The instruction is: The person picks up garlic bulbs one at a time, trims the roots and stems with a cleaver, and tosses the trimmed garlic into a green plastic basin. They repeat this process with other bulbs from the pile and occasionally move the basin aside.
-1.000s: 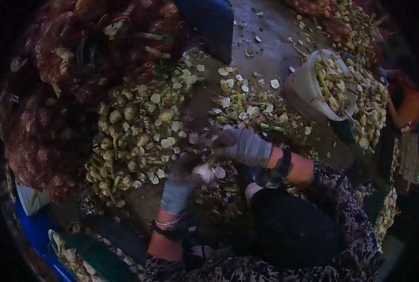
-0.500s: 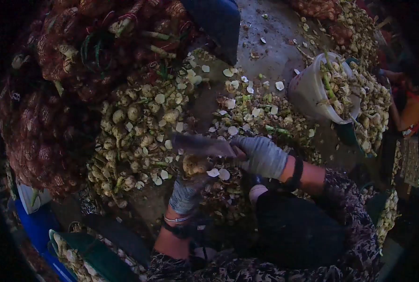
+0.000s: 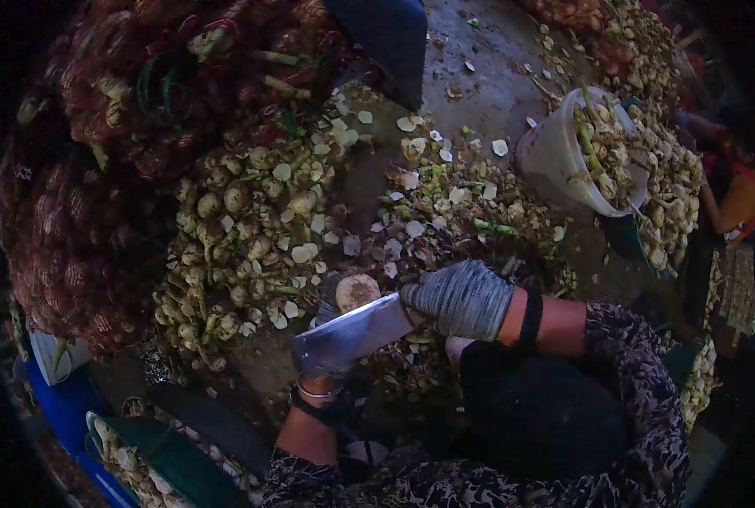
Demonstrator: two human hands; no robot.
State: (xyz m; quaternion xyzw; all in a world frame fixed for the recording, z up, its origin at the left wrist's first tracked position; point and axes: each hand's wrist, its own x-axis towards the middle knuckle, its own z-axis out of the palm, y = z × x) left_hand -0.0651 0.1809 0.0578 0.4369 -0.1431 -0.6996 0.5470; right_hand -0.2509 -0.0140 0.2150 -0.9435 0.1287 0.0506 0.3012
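My right hand (image 3: 462,298), in a grey knit glove, is closed round the handle of a cleaver (image 3: 348,339). The broad blade points left and lies across the front of my left hand (image 3: 327,306). A garlic bulb (image 3: 357,291) is gripped in that gloved left hand, just beyond the blade's upper edge, with a pale round face showing. Most of the left palm and some of its fingers are hidden behind the blade. Left of the hands spreads a heap of garlic bulbs (image 3: 234,203) with stalks.
Red mesh sacks of bulbs (image 3: 73,245) are stacked at the left. Pale slices and trimmings (image 3: 454,199) litter the floor ahead. A white bucket (image 3: 555,157) tilts at the right, spilling over with bulbs. Another person's arm (image 3: 712,203) shows at the far right.
The cleaver has swung down and towards me, from beyond the bulb to the near side of it. The bulb's face is now pale and turned up.
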